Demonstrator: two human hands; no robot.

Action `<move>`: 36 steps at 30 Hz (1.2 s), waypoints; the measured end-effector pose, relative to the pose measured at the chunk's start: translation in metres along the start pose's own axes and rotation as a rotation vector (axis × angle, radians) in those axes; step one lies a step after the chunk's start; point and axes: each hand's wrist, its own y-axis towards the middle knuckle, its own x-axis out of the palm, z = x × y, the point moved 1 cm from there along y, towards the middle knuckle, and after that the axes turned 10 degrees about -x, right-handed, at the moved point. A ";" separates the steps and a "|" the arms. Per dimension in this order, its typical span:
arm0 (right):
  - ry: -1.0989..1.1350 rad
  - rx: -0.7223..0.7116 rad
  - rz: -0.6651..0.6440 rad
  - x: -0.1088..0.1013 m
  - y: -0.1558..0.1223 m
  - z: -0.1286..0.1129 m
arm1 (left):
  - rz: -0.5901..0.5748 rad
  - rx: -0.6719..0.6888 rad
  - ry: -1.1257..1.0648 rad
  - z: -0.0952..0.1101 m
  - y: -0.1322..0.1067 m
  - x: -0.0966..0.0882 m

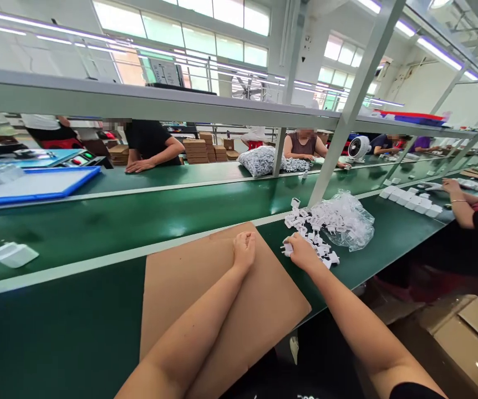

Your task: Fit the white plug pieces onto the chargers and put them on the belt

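Note:
My left hand (244, 250) is curled closed above a flat sheet of brown cardboard (189, 288); whatever its fingers may hold is hidden. To its right, my right hand (303, 252) grips a small white plastic plug piece (288, 247), pinched between the fingers at the edge of a loose pile. More white plug pieces (316, 239) lie just beyond that hand, some spilling from a clear plastic bag (353, 221). The cardboard lies on the green worktop (56, 343) in front of me.
A white charger-like block (14, 254) lies on the green conveyor belt (147, 213) at left. A metal post (347, 122) rises behind the bag, carrying a shelf (222, 106). White blocks (413, 200) stand in rows at right, near a co-worker's hands (451, 185). A blue-rimmed tray (68, 185) sits across the belt.

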 end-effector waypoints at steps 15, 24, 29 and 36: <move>1.087 0.282 -0.060 0.050 0.060 0.001 | 0.017 -0.056 -0.073 0.006 -0.002 -0.006; 1.197 0.298 0.005 0.077 0.045 0.008 | -0.003 -0.170 0.058 0.019 0.071 0.012; 1.247 0.284 -0.011 0.072 0.042 0.003 | -0.158 -0.058 0.190 0.055 0.148 0.064; 1.191 0.254 -0.085 0.074 0.036 -0.003 | -0.425 0.139 0.387 0.078 0.194 0.138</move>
